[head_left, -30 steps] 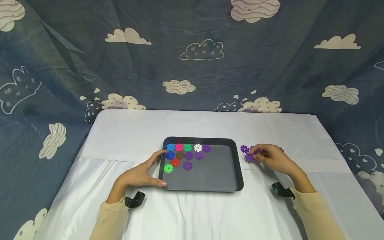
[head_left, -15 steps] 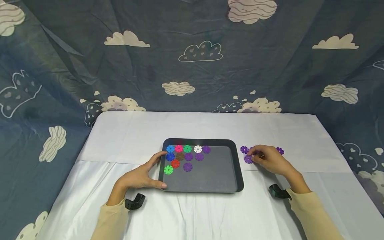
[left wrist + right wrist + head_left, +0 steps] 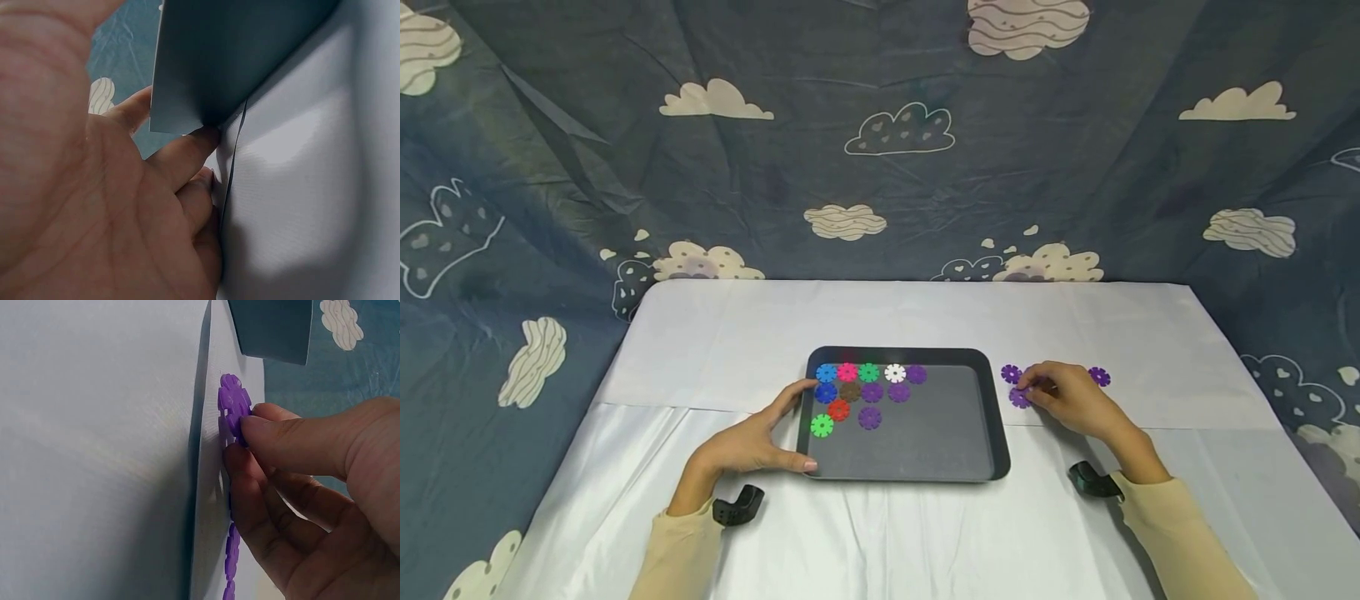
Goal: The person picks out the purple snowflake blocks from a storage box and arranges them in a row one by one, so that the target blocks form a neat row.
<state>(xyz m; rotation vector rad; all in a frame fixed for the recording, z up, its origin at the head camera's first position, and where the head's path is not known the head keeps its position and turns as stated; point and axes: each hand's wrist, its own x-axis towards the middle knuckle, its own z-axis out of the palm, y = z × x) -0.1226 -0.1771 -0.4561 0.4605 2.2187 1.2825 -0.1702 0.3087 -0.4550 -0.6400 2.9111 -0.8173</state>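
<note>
Cloud-print cloth [image 3: 775,183] across the top of the frame, and lower left there's the left hand [image 3: 741,440], fingers spread wide, touching the tray [image 3: 925,450]; right of centre, the right hand [image 3: 1078,402] pinches a purple disc [image 3: 1018,398]

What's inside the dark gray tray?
Inside the tray: twelve flower-shaped discs, two blue, two green, four purple, and one each of pink, white, brown and red. Whatever lies beneath them is covered, and the left hand hides bits of the tray's rim.
</note>
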